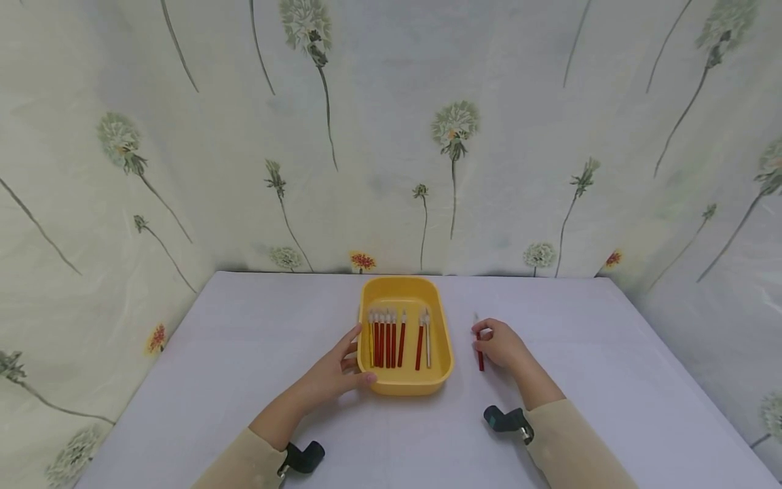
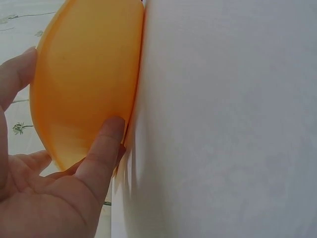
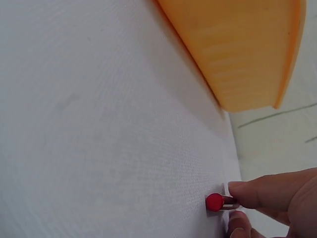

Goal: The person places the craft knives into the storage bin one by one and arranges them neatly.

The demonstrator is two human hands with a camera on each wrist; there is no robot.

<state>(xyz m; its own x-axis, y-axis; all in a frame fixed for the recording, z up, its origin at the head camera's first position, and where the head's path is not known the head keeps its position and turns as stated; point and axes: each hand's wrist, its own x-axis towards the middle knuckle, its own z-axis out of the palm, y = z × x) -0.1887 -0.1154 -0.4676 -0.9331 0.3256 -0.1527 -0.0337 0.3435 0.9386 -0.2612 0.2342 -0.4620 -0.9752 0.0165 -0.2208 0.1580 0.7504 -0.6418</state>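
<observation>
A yellow tray (image 1: 405,388) stands on the white table, with my left hand (image 1: 332,370) holding its near left corner. In the left wrist view, the thumb (image 2: 17,74) is at the rim and a finger (image 2: 111,134) lies low against the outer wall. Several red pen-like sticks (image 1: 386,343) with pale tips lie side by side inside, along with a yellow one (image 1: 370,343) and a silvery one (image 1: 428,343). Right of the tray, my right hand (image 1: 501,343) pinches another red pen-like stick (image 1: 480,360) at the tabletop; its round red end (image 3: 214,202) shows in the right wrist view.
White cloth covers the table (image 1: 275,305), whose far edge meets a flower-printed backdrop (image 1: 379,136). Black wrist-worn devices (image 1: 305,457) sit at both beige sleeves (image 1: 574,448). The tray's raised wall stands between the two hands.
</observation>
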